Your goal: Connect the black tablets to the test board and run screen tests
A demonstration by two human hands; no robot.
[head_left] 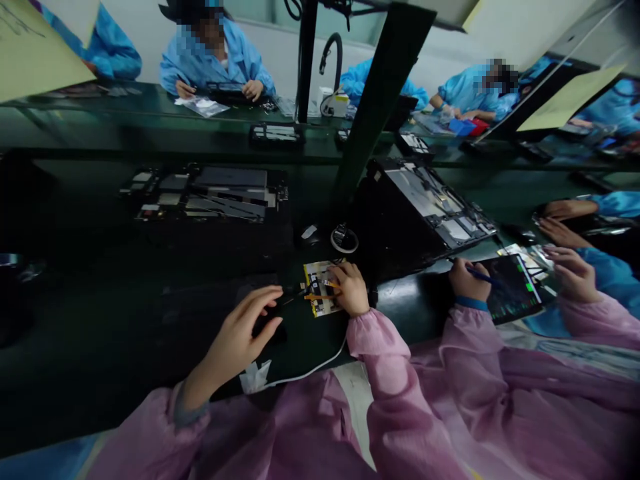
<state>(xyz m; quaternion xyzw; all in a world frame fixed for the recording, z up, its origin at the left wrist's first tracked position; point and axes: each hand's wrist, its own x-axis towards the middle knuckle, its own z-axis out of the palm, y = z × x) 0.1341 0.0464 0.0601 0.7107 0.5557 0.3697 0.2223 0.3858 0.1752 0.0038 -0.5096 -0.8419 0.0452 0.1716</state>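
A small yellow circuit board (316,308) lies on the dark green bench just ahead of me. My right hand (351,288) is closed over its right edge and pinches a thin orange tool (315,297) whose tip points left across the board. My left hand (240,337) lies a little left of the board, fingers curled, thumb and forefinger closed round a small black part (273,329) on the dark mat. Both my sleeves are pink.
An opened device (440,203) leans on a black stand behind the board, with a tape roll (344,239) beside it. A tray of parts (210,193) sits back left. A white cable (310,370) runs along the near edge. A co-worker's hand (467,280) holds a pen over a tablet (515,290) at my right. People in blue sit opposite.
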